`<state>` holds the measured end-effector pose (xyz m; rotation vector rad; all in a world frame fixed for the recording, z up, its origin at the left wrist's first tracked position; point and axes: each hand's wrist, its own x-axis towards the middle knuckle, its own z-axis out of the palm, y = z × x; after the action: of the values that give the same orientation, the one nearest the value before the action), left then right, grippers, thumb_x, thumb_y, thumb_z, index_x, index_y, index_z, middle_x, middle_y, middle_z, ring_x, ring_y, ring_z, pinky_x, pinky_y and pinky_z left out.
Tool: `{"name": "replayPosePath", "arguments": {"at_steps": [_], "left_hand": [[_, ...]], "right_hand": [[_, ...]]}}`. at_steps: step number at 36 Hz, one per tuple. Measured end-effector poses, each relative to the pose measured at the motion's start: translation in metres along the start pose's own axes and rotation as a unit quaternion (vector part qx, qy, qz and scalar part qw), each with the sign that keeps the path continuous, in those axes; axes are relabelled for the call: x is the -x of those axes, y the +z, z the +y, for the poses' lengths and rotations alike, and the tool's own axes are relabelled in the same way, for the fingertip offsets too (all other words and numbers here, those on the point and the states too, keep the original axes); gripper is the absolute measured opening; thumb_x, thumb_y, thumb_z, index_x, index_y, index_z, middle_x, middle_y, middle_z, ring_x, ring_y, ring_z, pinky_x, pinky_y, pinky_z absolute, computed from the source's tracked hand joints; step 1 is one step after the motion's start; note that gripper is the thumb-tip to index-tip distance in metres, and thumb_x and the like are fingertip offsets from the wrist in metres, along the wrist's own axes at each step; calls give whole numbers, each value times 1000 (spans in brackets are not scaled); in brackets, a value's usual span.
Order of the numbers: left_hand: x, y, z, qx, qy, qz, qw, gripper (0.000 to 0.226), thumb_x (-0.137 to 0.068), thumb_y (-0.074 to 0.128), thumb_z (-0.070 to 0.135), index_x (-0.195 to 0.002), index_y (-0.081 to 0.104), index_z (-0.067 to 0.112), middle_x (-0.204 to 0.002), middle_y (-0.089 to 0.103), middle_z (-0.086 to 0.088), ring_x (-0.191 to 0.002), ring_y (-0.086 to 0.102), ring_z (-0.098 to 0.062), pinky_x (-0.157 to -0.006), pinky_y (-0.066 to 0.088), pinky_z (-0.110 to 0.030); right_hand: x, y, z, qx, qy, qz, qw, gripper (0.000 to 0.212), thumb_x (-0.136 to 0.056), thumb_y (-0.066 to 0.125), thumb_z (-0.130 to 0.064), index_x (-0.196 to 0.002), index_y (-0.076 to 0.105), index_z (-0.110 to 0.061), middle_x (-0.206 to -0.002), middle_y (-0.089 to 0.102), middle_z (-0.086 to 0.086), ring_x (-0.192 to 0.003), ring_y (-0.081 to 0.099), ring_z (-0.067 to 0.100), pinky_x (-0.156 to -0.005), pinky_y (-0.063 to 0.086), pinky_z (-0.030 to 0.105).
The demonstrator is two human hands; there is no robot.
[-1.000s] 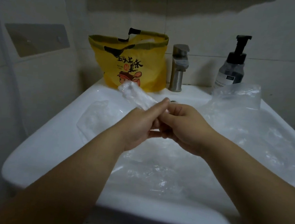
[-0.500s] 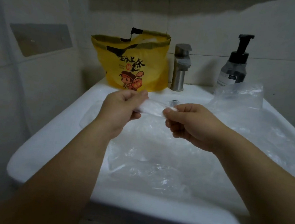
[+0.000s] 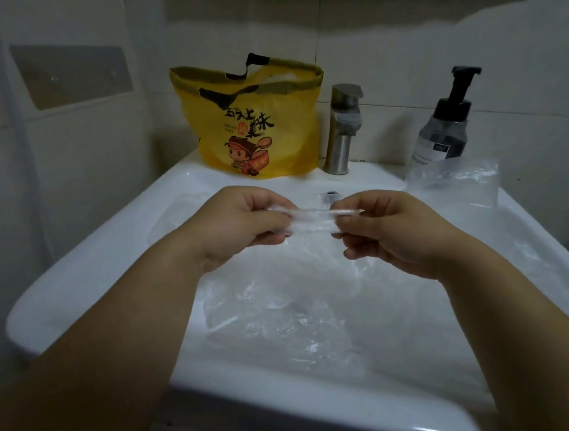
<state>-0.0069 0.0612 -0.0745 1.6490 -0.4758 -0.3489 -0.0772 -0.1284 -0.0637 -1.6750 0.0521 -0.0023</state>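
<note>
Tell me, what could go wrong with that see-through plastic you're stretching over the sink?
The clear plastic piece is pulled taut between the left hand and right hand, so it might tear. If either grip slips, it could drop among the loose clear bags in the sink and be hard to spot.

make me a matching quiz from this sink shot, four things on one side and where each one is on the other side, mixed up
Things
1. yellow bag
2. metal tap
3. pump bottle
4. clear plastic strip

Places
a. pinched between the left hand and the right hand
b. back right of the sink
c. middle of the back rim
d. on the back rim, left of the tap

Pairs: 1-d, 2-c, 3-b, 4-a
</note>
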Motion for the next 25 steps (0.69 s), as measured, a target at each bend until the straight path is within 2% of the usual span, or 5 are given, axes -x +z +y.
{"name": "replayPosePath", "arguments": {"at_steps": [9, 13, 20, 22, 25], "left_hand": [[3, 0, 3, 18, -25, -11, 999, 18, -92, 59, 2, -91, 72, 14, -70, 71, -2, -60, 63, -4, -60, 54, -15], [4, 1, 7, 82, -19, 12, 996, 22, -89, 57, -7, -83, 70, 9, -59, 65, -1, -54, 61, -4, -55, 52, -13], [6, 1, 9, 130, -35, -26, 991, 41, -89, 52, -10, -63, 77, 11, -59, 64, -7, -54, 62, -7, -53, 54, -14], [6, 2, 11, 136, -39, -26, 990, 34, -85, 58, -6, -62, 77, 11, -59, 64, -6, -54, 63, -8, -52, 53, -14], [5, 3, 11, 145, -40, -22, 988, 13, -70, 69, 13, -60, 76, 9, -60, 64, -2, -55, 62, -7, -52, 54, -14]], "right_hand": [[-3, 1, 1, -65, -19, 18, 998, 13, -91, 53, 6, -92, 64, -1, -78, 62, 14, -59, 65, 12, -60, 59, 25], [-3, 2, 0, -105, -25, 16, 994, 15, -88, 54, 7, -86, 65, -3, -71, 65, 14, -58, 65, 16, -57, 58, 25], [0, 0, -2, -131, -43, 26, 990, 19, -87, 51, 13, -82, 65, 0, -61, 65, 15, -46, 60, 15, -48, 55, 23], [0, -1, -2, -129, -44, 24, 990, 20, -87, 51, 14, -81, 65, 2, -60, 65, 15, -45, 60, 15, -47, 55, 23], [-1, -3, -1, -129, -42, 16, 991, 24, -84, 52, 15, -75, 69, 3, -59, 65, 15, -46, 61, 17, -48, 55, 23]]}}
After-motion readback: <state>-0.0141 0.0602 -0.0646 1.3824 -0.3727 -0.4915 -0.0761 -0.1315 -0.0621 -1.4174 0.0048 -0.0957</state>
